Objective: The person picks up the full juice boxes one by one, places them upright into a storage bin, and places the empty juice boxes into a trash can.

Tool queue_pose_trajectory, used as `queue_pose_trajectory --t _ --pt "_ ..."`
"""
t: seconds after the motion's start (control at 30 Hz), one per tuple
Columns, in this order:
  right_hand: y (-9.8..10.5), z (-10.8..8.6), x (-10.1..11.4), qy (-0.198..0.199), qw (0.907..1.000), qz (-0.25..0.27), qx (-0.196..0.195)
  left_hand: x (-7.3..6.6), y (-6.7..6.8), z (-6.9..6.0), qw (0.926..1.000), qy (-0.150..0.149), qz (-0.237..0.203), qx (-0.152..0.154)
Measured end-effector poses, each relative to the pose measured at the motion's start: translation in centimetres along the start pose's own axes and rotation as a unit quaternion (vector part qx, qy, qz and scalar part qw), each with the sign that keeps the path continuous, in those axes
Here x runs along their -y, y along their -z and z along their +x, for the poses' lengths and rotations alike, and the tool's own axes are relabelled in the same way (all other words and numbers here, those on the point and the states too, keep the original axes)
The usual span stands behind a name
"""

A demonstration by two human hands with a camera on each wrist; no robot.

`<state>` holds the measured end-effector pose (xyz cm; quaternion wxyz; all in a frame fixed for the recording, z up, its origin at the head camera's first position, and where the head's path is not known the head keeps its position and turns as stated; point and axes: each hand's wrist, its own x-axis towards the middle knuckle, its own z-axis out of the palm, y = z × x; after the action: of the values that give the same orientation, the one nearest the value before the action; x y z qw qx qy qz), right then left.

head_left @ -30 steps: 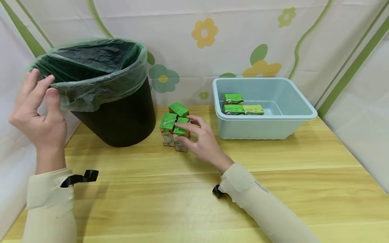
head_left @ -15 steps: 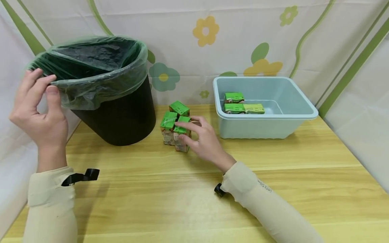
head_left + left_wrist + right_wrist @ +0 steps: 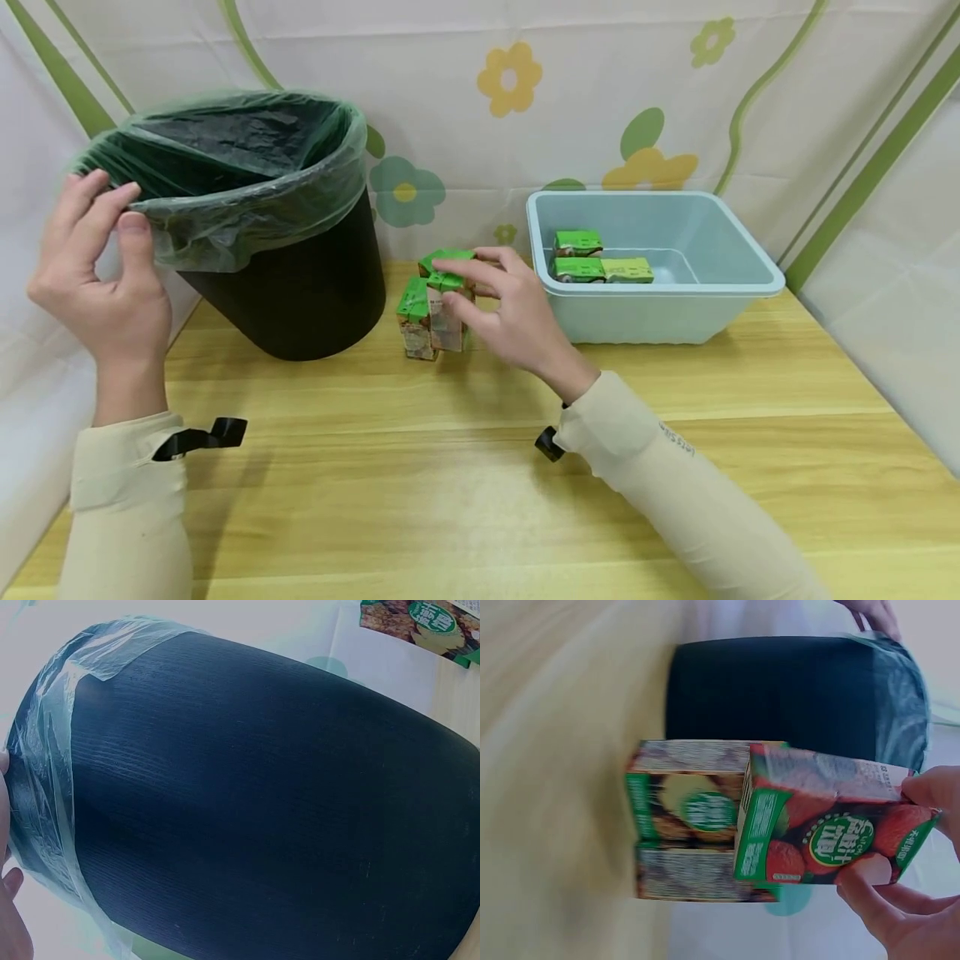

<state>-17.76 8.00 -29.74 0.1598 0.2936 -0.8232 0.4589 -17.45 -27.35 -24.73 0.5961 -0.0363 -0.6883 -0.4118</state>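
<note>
My left hand (image 3: pixel 108 275) holds the rim of a black trash bin (image 3: pixel 307 292) at its left, fingers over the edge and thumb outside. A translucent green liner (image 3: pixel 247 221) folds over that rim. Between thumb and fingers, my right hand (image 3: pixel 517 317) grips a small juice box (image 3: pixel 817 825) with strawberry pictures. It is raised off the table and slightly tilted. Right behind it stand two more juice boxes, one at the left (image 3: pixel 417 321) and one partly hidden farther back (image 3: pixel 429 262). In the right wrist view, both other boxes (image 3: pixel 694 817) sit beside the held one.
A light blue plastic basket (image 3: pixel 622 317) stands to the right, with three green-topped boxes (image 3: pixel 577 268) in its left part. The wooden table (image 3: pixel 360 500) reaches back to a white flowered cloth (image 3: pixel 435 75). Black straps (image 3: pixel 202 437) hang at the wrists.
My right hand has lifted the front juice box off the table, upward and slightly back. My left hand stays on the bin rim.
</note>
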Motion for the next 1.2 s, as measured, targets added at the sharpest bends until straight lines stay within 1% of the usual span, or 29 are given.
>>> queue_pose_trajectory --t 0.13,0.23,0.4,0.57,0.7,0.93,1.07,1.2 --pt "0.8 1.1 0.9 0.02 0.9996 0.015 -0.015 0.0 0.0 0.0 1.0 -0.001 0.003 -0.001" --pt "1.4 1.9 1.6 0.027 0.9991 0.018 -0.027 0.0 0.0 0.0 1.0 -0.001 -0.004 -0.002" --pt "1.9 3.1 2.5 0.037 0.9988 0.018 -0.025 0.0 -0.1 0.0 1.0 0.002 -0.007 0.0" --pt "1.9 4.2 3.2 0.053 0.9979 0.027 -0.023 -0.1 0.0 -0.1 1.0 0.003 0.001 0.001" --pt "1.7 5.0 3.6 0.056 0.9972 0.044 -0.022 -0.2 0.0 0.0 1.0 0.005 0.0 0.0" --pt "1.4 6.1 4.3 0.072 0.9942 0.074 -0.031 -0.2 0.2 0.1 0.9999 0.006 0.009 0.0" --pt "1.5 6.6 4.8 0.078 0.9923 0.088 -0.039 0.0 0.1 0.1 1.0 0.003 0.006 -0.001" --pt "1.5 7.3 5.3 0.086 0.9896 0.1 -0.056 0.0 0.0 0.0 1.0 0.001 0.005 -0.001"
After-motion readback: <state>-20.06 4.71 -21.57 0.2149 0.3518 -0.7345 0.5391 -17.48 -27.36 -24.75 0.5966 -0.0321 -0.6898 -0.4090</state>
